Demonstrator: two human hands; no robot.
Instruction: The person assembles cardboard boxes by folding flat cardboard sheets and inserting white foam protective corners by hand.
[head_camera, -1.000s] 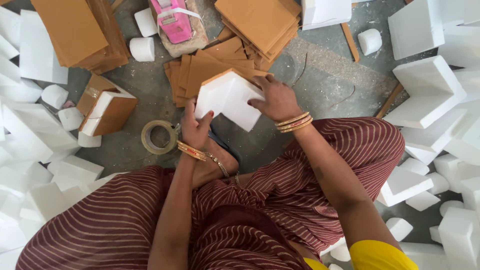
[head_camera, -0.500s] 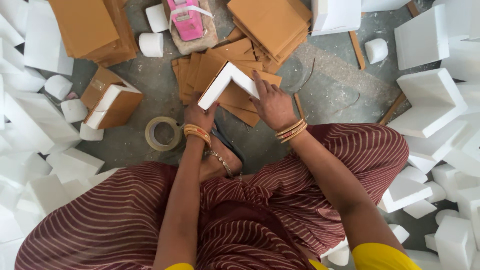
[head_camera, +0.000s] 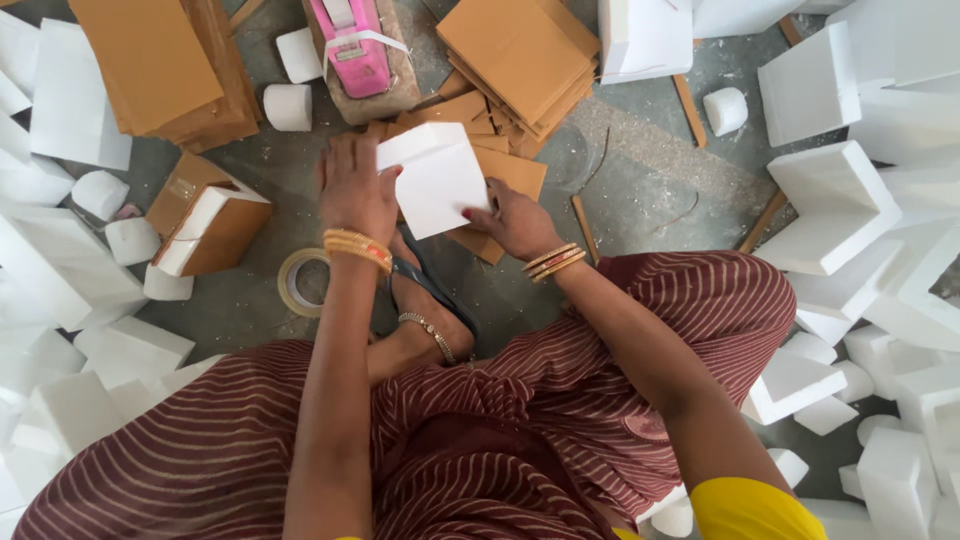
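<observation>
Both hands gripped the white foam piece (head_camera: 435, 178) over the flat cardboard sheets (head_camera: 500, 170) on the floor: left hand (head_camera: 355, 190) clamped its left edge, right hand (head_camera: 515, 220) pinched its lower-right corner, tape roll (head_camera: 300, 282) lying down-left of it.

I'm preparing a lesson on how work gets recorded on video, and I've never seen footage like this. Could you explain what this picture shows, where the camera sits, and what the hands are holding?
There is no machine here: a person sits on the floor and works with bare hands. The camera is worn on the head and looks straight down, so you see the arms and lap from above. The left hand and right hand together hold a white foam block. Around them lie stacks of brown cardboard sheets, many white foam pieces, a roll of tape, a pink tape dispenser and a partly wrapped box.
</observation>
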